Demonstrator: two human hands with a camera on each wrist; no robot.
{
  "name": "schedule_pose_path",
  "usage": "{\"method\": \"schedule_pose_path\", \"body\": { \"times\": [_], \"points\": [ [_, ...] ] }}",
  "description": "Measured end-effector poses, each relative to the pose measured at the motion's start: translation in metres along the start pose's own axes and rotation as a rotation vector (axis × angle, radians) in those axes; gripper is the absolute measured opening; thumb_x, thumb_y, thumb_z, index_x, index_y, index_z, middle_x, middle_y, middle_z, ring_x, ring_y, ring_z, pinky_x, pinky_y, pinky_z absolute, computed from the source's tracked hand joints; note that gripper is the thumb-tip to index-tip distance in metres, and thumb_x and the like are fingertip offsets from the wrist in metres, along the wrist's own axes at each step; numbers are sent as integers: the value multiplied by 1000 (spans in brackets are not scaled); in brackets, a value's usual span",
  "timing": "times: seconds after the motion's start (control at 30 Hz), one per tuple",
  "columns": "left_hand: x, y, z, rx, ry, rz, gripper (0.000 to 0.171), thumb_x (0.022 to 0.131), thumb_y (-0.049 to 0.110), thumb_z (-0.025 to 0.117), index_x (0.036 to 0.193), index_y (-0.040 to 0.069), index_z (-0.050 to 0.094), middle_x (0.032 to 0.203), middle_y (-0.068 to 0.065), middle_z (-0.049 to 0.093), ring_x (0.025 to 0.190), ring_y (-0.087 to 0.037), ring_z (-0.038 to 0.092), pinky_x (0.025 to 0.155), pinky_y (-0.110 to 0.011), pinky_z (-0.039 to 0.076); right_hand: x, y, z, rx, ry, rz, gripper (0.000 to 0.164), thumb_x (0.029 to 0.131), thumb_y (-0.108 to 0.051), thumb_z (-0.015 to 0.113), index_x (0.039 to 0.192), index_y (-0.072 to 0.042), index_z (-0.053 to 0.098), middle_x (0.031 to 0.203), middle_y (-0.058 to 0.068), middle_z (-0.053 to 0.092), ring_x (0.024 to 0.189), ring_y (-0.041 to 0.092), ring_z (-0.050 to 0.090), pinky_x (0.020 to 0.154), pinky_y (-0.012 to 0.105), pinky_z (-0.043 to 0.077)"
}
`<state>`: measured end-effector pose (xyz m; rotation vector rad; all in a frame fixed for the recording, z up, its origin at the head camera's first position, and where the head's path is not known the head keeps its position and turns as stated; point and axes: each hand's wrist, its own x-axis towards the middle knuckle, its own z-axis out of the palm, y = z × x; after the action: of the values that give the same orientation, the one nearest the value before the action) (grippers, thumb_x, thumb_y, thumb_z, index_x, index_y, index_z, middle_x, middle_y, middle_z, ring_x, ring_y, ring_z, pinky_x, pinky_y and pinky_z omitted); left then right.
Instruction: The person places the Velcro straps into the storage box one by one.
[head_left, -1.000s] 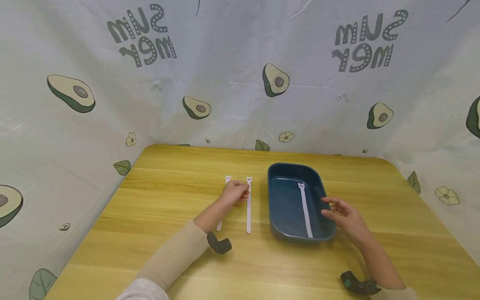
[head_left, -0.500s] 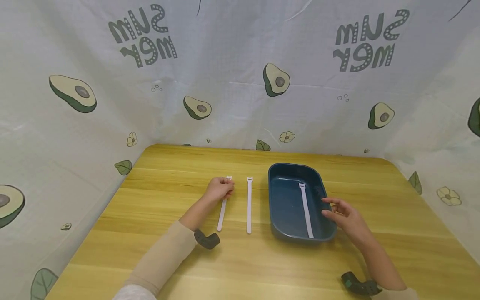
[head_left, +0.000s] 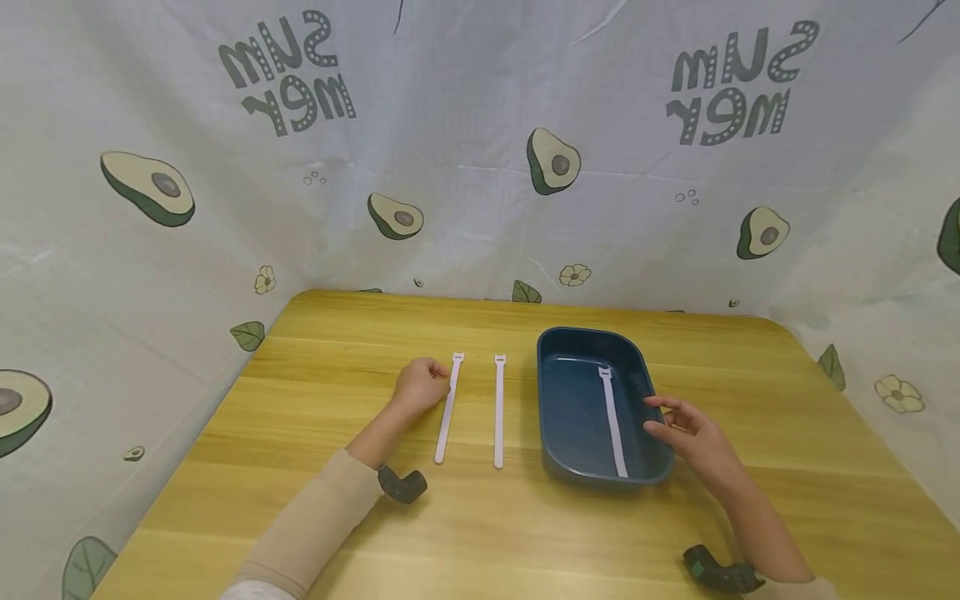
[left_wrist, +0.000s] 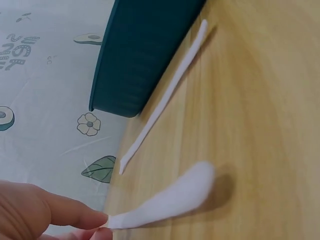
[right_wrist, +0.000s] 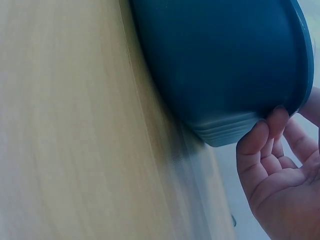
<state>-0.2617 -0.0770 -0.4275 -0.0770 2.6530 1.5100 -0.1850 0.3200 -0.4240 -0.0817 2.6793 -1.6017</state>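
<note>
My left hand point(head_left: 422, 385) is at the left edge of a white slotted cable tie point(head_left: 449, 417), pinching it between thumb and fingertips near its slotted end. That tie point(left_wrist: 170, 202) reaches up to the fingertips in the left wrist view. Another white cable tie point(head_left: 499, 417) lies flat and straight just to its right. A third cable tie point(head_left: 613, 425) rests inside a dark blue plastic tub point(head_left: 542, 417). At the tub's right side, my right hand point(head_left: 693, 437) holds the rim, thumb and fingers on either side of the wall.
The wooden table point(head_left: 360, 342) meets a hanging curtain point(head_left: 465, 125) printed with avocados at the back and sides. Both wrists carry dark bands, the left band point(head_left: 402, 485) close to the tabletop and the right band point(head_left: 720, 571) near the front.
My left hand has moved left, from beside the middle tie, over the left tie's slotted end, to that tie's left edge. The right hand and tub stay put.
</note>
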Motion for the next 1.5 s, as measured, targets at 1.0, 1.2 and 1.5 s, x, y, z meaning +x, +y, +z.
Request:
{"method": "schedule_pose_path", "body": {
  "times": [1.0, 1.2, 1.5],
  "points": [
    [3, 1, 15, 242, 53, 1, 6, 81, 1, 71, 76, 2, 67, 69, -6, 61, 59, -15, 54, 49, -22, 43, 2, 5, 0, 19, 12, -14, 43, 96, -20, 65, 131, -1, 51, 87, 4, 50, 68, 13, 50, 55, 28, 40],
    [2, -2, 15, 226, 82, 8, 4, 79, 1, 71, 78, 2, 68, 72, -6, 62, 62, -18, 57, 52, -25, 45, 1, 8, 0, 29, 10, -25, 43, 96, -18, 65, 132, 1, 50, 87, 4, 50, 71, 13, 51, 56, 28, 40],
    [4, -5, 13, 203, 99, 15, 4, 80, 5, 72, 81, 2, 70, 77, -5, 66, 69, -19, 60, 61, -30, 50, 1, 6, 2, 3, 3, -24, 48, 96, -24, 65, 133, 1, 49, 88, 6, 50, 73, 13, 50, 56, 28, 41]
  ]
}}
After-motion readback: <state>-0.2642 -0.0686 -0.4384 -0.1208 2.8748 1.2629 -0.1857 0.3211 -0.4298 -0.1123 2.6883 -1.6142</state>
